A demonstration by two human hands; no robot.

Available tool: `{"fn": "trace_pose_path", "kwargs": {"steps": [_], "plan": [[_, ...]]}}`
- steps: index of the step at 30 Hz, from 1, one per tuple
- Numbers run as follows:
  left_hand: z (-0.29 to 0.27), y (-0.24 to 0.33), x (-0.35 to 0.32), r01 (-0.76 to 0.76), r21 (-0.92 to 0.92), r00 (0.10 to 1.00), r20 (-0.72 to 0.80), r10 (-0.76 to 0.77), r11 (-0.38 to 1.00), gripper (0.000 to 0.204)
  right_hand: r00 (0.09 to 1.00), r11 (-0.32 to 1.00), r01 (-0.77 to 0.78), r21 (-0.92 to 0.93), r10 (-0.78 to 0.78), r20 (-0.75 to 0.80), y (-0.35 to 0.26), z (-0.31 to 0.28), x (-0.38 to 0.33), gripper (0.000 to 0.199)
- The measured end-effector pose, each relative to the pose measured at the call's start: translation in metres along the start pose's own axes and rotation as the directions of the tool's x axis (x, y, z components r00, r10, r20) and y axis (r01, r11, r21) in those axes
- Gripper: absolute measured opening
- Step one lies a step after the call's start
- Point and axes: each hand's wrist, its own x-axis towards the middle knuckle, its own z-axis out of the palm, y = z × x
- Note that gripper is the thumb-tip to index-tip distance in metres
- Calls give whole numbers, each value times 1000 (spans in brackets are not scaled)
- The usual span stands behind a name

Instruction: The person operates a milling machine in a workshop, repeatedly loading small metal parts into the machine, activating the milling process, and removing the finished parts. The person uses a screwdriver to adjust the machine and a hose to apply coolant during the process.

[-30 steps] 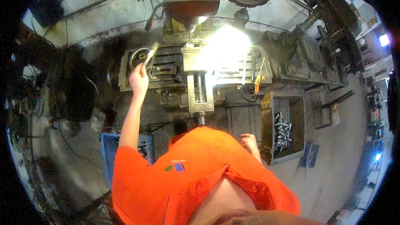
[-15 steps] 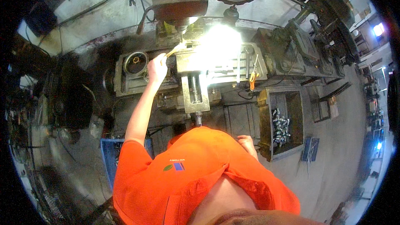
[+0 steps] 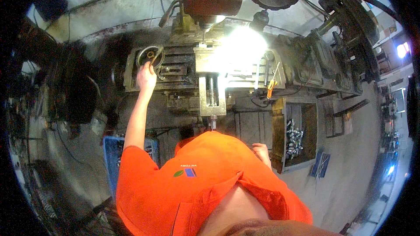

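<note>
My left hand (image 3: 147, 78) reaches up to the left end of the machine table (image 3: 183, 88). Its fingers are closed on a thin, tan-handled brush (image 3: 154, 57), whose tip is over a round pan (image 3: 140, 56) with dark contents. At the middle of the table stands a vise (image 3: 213, 109) with its screw showing, under the machine's spindle (image 3: 209, 22). Glare from a lamp hides the right part of the vise jaws. Low beside my body, my right hand (image 3: 261, 153) has curled fingers; whatever they hold is hidden.
To the right stands a wooden box (image 3: 278, 137) with several small metal parts (image 3: 294, 140). An orange-handled tool (image 3: 271, 88) lies at the table's right end. A blue crate (image 3: 108, 157) stands at lower left. Thin rods lie on a blue piece (image 3: 320, 166) on the floor.
My left hand has moved left with the brush, from beside the vise and spindle to the round pan. The right hand stays low beside my body. The whole view has shifted slightly.
</note>
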Motion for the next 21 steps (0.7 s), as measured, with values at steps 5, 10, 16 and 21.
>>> {"fn": "trace_pose_path", "kwargs": {"steps": [5, 10, 16, 21], "plan": [[-11, 14, -6, -8, 152, 962, 272, -34, 988, 33, 999, 998, -45, 41, 46, -20, -13, 2, 3, 37], [-33, 20, 2, 82, -30, 982, 172, -75, 996, 31, 995, 986, 10, -169, -27, -99, -22, -12, -2, 38], [29, 96, 20, 55, -663, 922, 322, 217, 747, 40, 994, 980, 33, -196, -53, -96, -7, -17, 14, 37], [73, 120, 28, 96, -729, 908, 343, 239, 678, 45, 995, 1000, 18, -23, -20, -101, -7, -7, -1, 36]]}}
